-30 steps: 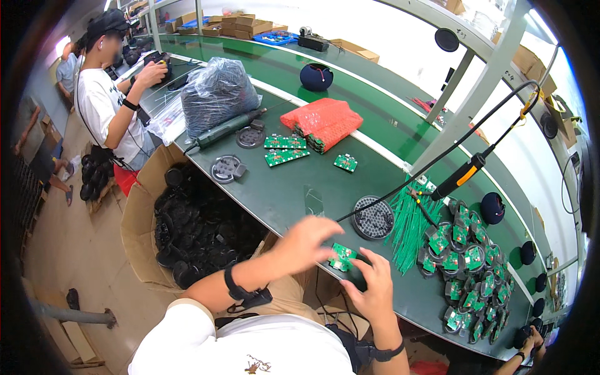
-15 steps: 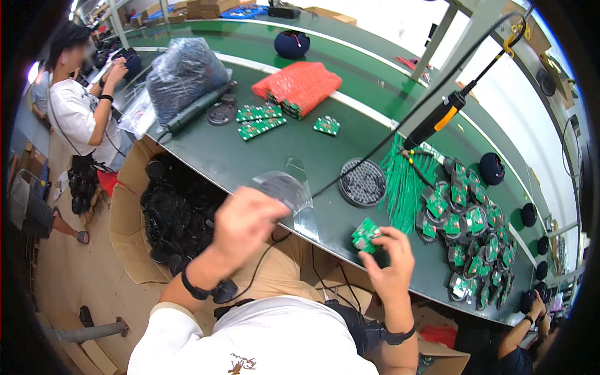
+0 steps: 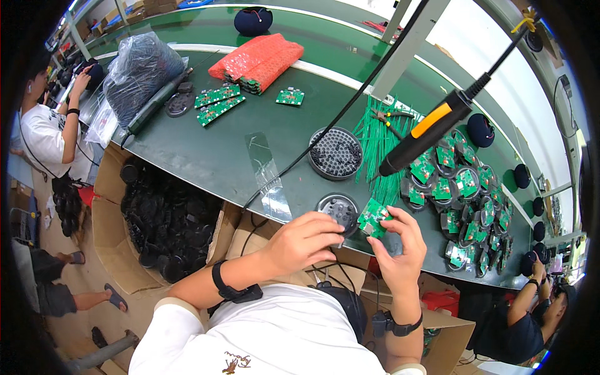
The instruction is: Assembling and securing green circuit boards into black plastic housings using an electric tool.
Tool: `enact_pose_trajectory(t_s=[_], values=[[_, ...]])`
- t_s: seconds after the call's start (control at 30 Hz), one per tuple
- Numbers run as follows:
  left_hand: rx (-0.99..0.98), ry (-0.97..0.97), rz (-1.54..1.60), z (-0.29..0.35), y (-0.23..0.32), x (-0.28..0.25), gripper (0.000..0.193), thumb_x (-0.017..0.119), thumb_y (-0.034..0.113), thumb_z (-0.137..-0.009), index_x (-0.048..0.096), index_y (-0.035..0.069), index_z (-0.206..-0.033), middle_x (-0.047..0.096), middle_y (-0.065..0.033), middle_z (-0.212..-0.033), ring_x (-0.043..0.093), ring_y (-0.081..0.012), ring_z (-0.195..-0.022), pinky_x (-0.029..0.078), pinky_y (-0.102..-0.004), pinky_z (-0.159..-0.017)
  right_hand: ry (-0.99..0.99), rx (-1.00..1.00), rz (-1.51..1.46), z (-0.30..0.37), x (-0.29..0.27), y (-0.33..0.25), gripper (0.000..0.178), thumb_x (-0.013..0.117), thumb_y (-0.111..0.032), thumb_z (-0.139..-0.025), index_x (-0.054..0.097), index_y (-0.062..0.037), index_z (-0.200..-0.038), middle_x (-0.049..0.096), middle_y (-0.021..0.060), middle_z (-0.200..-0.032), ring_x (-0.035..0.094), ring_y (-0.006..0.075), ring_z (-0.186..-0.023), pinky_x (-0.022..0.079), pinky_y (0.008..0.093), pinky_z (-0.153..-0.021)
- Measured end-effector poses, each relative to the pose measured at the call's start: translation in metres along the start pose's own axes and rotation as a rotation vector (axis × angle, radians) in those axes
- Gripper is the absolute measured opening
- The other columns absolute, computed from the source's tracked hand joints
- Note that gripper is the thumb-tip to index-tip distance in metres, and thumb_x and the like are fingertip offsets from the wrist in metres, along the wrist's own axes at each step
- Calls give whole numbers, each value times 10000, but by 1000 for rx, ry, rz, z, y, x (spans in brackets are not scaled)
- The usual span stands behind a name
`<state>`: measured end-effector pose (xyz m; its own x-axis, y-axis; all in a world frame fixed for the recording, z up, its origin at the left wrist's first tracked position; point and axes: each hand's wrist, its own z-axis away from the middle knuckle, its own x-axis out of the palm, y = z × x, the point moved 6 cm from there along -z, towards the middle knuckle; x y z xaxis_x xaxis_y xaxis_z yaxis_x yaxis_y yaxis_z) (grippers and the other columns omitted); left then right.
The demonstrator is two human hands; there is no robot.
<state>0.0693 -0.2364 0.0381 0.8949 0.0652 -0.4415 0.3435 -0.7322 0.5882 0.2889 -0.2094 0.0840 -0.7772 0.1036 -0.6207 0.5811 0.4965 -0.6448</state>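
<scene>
The green circuit board (image 3: 374, 218) is up at the near edge of the bench (image 3: 206, 156), pinched by its side between thumb and fingers of the right hand (image 3: 400, 244). Just beside it is a round black cover (image 3: 338, 211); the left hand (image 3: 306, 242) has its fingers bent at the near rim, though I can't tell whether they grip or only steady it. To handle these well, I'd keep the board held by its edges, off the small parts on its face, and the cover level, clear of the drop. Half a second ago that cover was a blur by the left hand, well apart from the board; now they're neighbours. Beyond sits the round tray (image 3: 337, 177), with the screwdriver (image 3: 431, 128) hanging to its right.
</scene>
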Motion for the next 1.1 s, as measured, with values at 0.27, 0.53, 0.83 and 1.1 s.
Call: enact_pose_trajectory(t_s=[0.27, 0.53, 0.83, 1.1], values=[[-252, -36, -73, -20, -4, -24, 797, 953, 255, -697, 619, 50, -1390, 588, -161, -1479, 585, -406, -1310, 514, -481, -1052, -79, -72, -23, -12, 26, -6, 404, 908, -1, -735, 734, -22, -1099, 710, 161, -1346, 712, 345, -1118, 581, 417, -959], [-272, -220, -158, -9, -14, -17, 856, 971, 239, -629, 656, 125, -1417, 582, -115, -1548, 592, -366, -1352, 490, -487, -1086, -260, -170, 3, -16, 46, -2, 415, 891, -25, -746, 782, -44, -1146, 694, 151, -1366, 672, 367, -1181, 567, 447, -977], [-260, -143, -211, -10, -11, -15, 601, 898, 109, -703, 717, 95, -1277, 658, -116, -1423, 625, -359, -1282, 515, -474, -1026, -266, -214, -24, -10, 43, -13, 468, 859, 22, -738, 790, -85, -1188, 700, 136, -1353, 662, 391, -1190, 552, 465, -1013], [-312, -16, 76, -24, -5, -10, 389, 843, 31, -822, 718, 8, -1189, 733, -170, -1194, 729, -380, -1070, 598, -433, -898, -65, -38, -173, -10, 48, -9, 419, 790, 107, -770, 801, -63, -1153, 774, 128, -1138, 729, 312, -1036, 581, 380, -901]])
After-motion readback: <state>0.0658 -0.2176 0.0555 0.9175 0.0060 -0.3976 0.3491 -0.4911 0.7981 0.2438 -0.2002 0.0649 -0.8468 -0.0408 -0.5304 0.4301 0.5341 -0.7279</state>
